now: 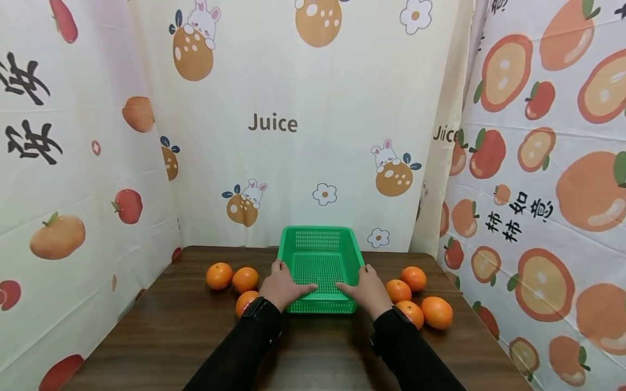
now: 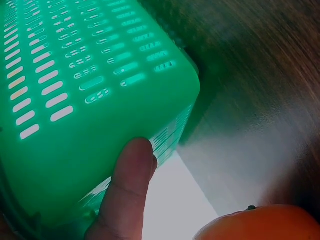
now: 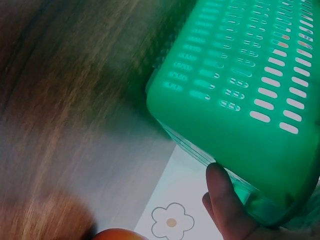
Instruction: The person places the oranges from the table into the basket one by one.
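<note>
One green basket [image 1: 321, 306] is occupying the middle of the worktop [image 1: 323, 350], toward its back; whether its base is touching the wood, I cannot tell. The left hand [image 1: 285, 288] is gripping its left side and the right hand [image 1: 369, 288] its right side, the fingers [image 1: 279, 266] clamping on the walls from outside while two thumbs [image 1: 306, 289] are pointing inward. Seven oranges [image 1: 437, 313] are lying around it: three are sitting to the left, the nearest partly hidden behind the left arm, and four are clustering to the right. Two black sleeves [image 1: 230, 347] are covering the arms. Printed cloth [image 1: 318, 157] is hanging on three sides.
</note>
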The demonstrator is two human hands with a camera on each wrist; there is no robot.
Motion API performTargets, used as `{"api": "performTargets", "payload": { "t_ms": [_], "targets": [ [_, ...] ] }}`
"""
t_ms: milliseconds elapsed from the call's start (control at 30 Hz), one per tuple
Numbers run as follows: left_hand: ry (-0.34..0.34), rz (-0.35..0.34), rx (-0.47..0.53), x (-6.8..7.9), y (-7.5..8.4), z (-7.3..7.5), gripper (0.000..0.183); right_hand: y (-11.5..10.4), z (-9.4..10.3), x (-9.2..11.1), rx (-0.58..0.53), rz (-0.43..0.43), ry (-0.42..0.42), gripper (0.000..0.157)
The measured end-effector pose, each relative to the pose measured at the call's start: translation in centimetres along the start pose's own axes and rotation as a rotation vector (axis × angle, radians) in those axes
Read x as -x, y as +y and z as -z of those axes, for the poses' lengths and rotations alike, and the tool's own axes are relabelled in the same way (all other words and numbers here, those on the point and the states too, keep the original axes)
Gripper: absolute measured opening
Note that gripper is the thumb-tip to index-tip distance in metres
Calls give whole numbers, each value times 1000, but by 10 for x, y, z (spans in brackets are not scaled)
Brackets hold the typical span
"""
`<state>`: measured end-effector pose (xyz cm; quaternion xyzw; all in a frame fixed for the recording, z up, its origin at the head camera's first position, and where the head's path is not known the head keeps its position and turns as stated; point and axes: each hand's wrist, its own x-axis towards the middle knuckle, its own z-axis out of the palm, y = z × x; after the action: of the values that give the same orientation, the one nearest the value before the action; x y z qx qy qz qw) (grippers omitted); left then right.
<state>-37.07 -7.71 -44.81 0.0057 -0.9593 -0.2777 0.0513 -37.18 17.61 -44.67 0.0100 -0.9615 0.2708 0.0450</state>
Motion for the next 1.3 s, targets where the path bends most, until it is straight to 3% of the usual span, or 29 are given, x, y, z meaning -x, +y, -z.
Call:
{"api": "performTargets", "payload": {
  "t_ms": [367, 600, 700, 967, 1300],
  "targets": [
    [-1, -2, 6, 2, 0, -8, 129, 15, 8, 14, 44, 46, 52, 106],
    [21, -1, -17, -2, -2, -11, 128, 22, 29, 32, 81, 80, 193, 72],
    [22, -8, -23, -4, -1, -11, 127, 27, 40, 40, 95, 83, 226, 65],
    [25, -10, -38, -4, -2, -10, 125, 39, 49, 55, 119, 38, 221, 63],
    [32, -25, -56, 1, -6, -13, 121, 56, 40, 63, 200, -7, 177, 55]
  ]
}}
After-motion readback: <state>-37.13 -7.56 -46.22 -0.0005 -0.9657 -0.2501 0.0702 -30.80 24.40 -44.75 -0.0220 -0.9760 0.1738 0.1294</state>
